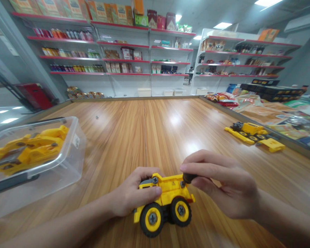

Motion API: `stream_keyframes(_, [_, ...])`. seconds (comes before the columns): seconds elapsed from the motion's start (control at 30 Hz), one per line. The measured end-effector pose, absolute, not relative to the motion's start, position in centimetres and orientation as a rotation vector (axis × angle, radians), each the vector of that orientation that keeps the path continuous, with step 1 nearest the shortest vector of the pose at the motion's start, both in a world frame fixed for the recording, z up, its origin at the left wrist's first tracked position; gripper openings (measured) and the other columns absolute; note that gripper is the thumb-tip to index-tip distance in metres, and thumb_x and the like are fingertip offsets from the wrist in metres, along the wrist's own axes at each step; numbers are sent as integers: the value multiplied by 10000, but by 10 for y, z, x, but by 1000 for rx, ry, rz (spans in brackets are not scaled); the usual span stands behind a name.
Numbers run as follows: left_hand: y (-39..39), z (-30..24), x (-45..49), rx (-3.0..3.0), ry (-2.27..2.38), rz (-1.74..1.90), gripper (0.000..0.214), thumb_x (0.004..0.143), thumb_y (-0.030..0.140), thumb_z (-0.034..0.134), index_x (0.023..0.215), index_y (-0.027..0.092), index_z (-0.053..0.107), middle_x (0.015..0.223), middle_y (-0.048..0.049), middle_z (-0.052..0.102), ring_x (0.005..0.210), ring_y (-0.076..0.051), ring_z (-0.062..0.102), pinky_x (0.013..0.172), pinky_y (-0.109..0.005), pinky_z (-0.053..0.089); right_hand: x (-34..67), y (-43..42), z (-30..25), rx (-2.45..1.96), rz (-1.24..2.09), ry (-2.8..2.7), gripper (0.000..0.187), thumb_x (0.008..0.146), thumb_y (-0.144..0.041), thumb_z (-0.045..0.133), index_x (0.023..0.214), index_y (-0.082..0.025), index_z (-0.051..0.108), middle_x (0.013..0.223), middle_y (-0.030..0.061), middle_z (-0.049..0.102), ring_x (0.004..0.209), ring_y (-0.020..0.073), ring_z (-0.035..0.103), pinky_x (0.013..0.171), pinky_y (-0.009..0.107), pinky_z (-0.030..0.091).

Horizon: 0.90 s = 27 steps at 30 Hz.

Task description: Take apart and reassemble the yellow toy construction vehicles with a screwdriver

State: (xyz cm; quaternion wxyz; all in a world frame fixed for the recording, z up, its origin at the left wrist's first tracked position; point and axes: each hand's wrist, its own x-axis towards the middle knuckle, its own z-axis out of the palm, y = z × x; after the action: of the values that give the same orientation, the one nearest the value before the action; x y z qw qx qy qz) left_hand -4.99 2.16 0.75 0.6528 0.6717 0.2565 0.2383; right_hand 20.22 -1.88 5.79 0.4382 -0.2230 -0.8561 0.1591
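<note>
A yellow toy dump truck (167,193) with black tyres and grey cross-head screws is held just above or on the near part of the table; I cannot tell which. My left hand (134,193) grips its cab end, thumb across the near side and fingers behind. At the truck's rear upper corner, my right hand (222,182) pinches a short black tool handle (189,178), which looks like a small screwdriver. Its tip meets the grey screw (182,184) on the truck bed, though the tip itself is mostly hidden.
A clear plastic bin (74,162) with yellow toy vehicles (31,148) stands at the left. Another yellow toy truck in parts (253,132) lies at the right. A tiny grey piece (97,117) rests on the wooden table (124,137). Packaged goods (268,110) lie beyond the right edge.
</note>
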Motion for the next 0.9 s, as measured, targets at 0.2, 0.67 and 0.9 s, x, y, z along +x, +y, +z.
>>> stream_keyframes(0.2, [22, 8, -51, 1542, 583, 518, 390, 815, 473, 648, 940, 104, 635, 768, -28, 538, 676, -143, 481, 605, -252, 381, 203, -17, 57, -596, 400, -2098, 413, 863, 16, 505, 1234, -111, 635, 1093, 129, 612, 916, 175, 636, 735, 311, 573])
stream_keyframes(0.67, [22, 8, -50, 1538, 577, 518, 411, 816, 481, 646, 965, 98, 632, 796, -36, 556, 705, -158, 506, 640, -264, 405, 201, -18, 54, -613, 331, -2040, 408, 841, 11, 571, 1203, -152, 665, 1082, 104, 631, 841, 162, 660, 671, 301, 588])
stream_keyframes(0.9, [22, 8, -50, 1534, 576, 519, 405, 814, 482, 646, 959, 104, 634, 792, -36, 559, 704, -158, 501, 635, -261, 403, 201, -18, 56, -602, 316, -2047, 364, 829, 15, 601, 1151, -129, 687, 1032, 98, 640, 845, 158, 661, 672, 277, 580])
